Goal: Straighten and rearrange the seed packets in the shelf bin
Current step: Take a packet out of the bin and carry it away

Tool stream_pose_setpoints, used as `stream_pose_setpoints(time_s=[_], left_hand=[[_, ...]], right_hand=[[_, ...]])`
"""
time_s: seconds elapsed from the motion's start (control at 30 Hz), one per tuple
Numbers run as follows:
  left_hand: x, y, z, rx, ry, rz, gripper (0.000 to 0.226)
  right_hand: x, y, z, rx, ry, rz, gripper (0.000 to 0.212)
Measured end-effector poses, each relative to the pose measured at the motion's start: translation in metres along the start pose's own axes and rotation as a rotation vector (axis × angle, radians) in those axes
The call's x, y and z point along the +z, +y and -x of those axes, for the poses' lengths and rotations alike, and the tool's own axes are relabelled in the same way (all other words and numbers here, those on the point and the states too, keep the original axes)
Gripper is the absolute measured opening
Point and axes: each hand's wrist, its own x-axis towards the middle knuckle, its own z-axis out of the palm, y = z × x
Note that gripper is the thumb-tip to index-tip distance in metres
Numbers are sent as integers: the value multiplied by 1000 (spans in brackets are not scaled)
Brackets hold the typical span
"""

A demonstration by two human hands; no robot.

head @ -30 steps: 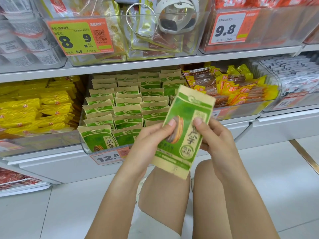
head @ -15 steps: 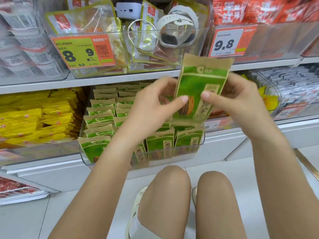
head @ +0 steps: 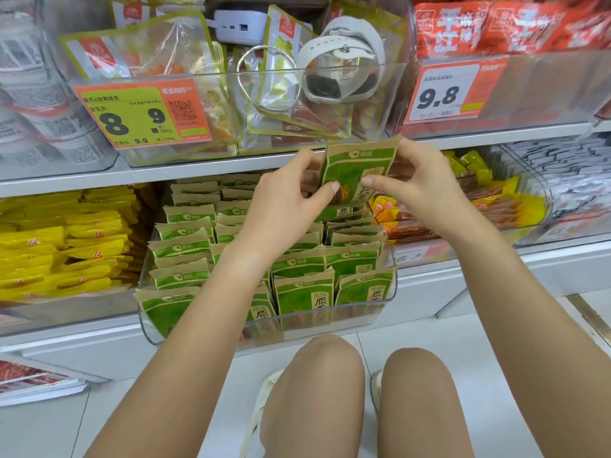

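A green and tan seed packet (head: 357,170) stands upright over the back of the clear shelf bin (head: 391,285), just under the upper shelf edge. My left hand (head: 291,193) pinches its left side and my right hand (head: 416,183) pinches its right side. The bin holds several rows of matching seed packets (head: 304,292), most standing upright; the front-left packet (head: 162,312) leans outward over the rim. My forearms hide part of the middle rows.
Yellow snack packs (head: 66,249) fill the bin to the left; orange and yellow packs (head: 489,200) fill the one to the right. The shelf above carries bins with price tags (head: 145,114), a watch (head: 340,61) and a bangle (head: 267,81). My knees are below, over white floor tiles.
Both hands have carried the packet from near my knees up and forward, turning it upright, and now lower it toward the back of the bin.
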Motion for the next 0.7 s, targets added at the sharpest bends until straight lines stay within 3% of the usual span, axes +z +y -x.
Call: stream_pose_setpoints(time_s=[0.4,0.7], left_hand=[[14,-21,-20,-116,-170,-378,32],[18,-25,-35,-75,-104,-424,31]], right_hand=[[27,59,-3,155,-32,65,22],[31,76,-13,219,37,145,8]])
